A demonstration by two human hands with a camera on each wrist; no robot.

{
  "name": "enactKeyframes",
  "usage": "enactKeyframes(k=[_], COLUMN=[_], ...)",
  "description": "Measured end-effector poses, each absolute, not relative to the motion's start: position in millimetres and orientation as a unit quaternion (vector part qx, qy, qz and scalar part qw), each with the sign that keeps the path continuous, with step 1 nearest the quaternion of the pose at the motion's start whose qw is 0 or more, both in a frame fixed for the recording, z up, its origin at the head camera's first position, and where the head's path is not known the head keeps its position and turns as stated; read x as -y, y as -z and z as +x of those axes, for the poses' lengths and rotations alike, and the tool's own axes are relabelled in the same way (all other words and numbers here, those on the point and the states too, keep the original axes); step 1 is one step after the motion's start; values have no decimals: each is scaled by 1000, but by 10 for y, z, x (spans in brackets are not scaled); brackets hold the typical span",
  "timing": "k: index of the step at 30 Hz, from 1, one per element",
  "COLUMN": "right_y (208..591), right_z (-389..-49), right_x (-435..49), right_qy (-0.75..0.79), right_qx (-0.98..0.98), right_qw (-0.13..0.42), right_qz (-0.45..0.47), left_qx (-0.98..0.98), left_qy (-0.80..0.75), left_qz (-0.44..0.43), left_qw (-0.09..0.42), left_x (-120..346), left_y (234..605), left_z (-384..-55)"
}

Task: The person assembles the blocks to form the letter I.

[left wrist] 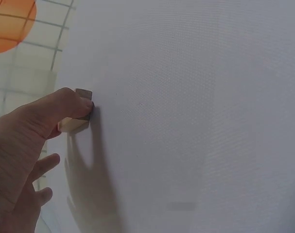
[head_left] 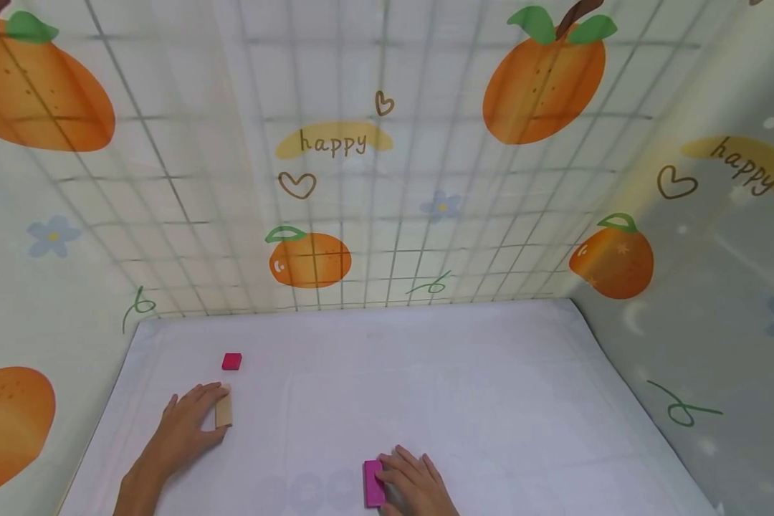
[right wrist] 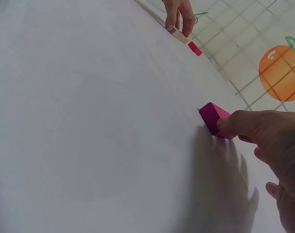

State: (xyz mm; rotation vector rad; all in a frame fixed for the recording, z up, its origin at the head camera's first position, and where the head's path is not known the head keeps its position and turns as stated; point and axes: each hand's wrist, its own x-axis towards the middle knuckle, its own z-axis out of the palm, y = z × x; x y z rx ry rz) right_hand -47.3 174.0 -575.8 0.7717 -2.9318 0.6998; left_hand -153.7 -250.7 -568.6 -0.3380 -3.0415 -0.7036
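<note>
On the left of the head view, my left hand [head_left: 183,428] pinches a plain wooden block [head_left: 223,406] by its two ends, thumb at the near end and fingertips at the far one. In the left wrist view the thumb covers part of this wooden block [left wrist: 74,124]. A small red block [head_left: 231,361] lies just beyond it. Near the front middle, my right hand [head_left: 419,487] grips a magenta block [head_left: 373,484] from its right side. The right wrist view shows the thumb against the end of the magenta block [right wrist: 213,116]; the other fingertips are partly hidden.
A white cloth covers the table [head_left: 490,387]. Printed curtains [head_left: 374,215] with oranges and "happy" lettering hang behind it and on both sides. A wire grid [head_left: 419,265] shows through the back curtain.
</note>
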Motion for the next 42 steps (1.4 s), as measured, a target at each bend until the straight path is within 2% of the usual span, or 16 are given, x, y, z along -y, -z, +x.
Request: enactKeyframes(k=[7,19,23,27,34,37,42], right_y=[5729,5822,5793,5755,5801,5804,5800], right_z=[-457,-440,-438,-438,-443,-448,-456], right_x=[-1746,-1765,-1757,-1745,-1737,-1735,-1738], right_qy=[-225,-209,-212,-219,-216,-222,-228], right_qx=[945,942,945,946,946,946,945], right_qw=[-14,43,12,-22,22,17,13], right_qz=[236,260,250,238,243,235,234], left_qx=[963,953,945,936,922,916,921], left_qy=[228,219,222,230,232,236,236], left_qz=[-139,-199,-226,-253,-301,-314,-309], left_qw=[24,71,86,83,79,74,33], left_x=[2471,2111,1897,1689,1353,1234,1053], left_y=[5686,5656,5637,5631,5630,5628,5633], left_z=[-1510,-1556,-1541,-1523,-1517,-1505,-1468])
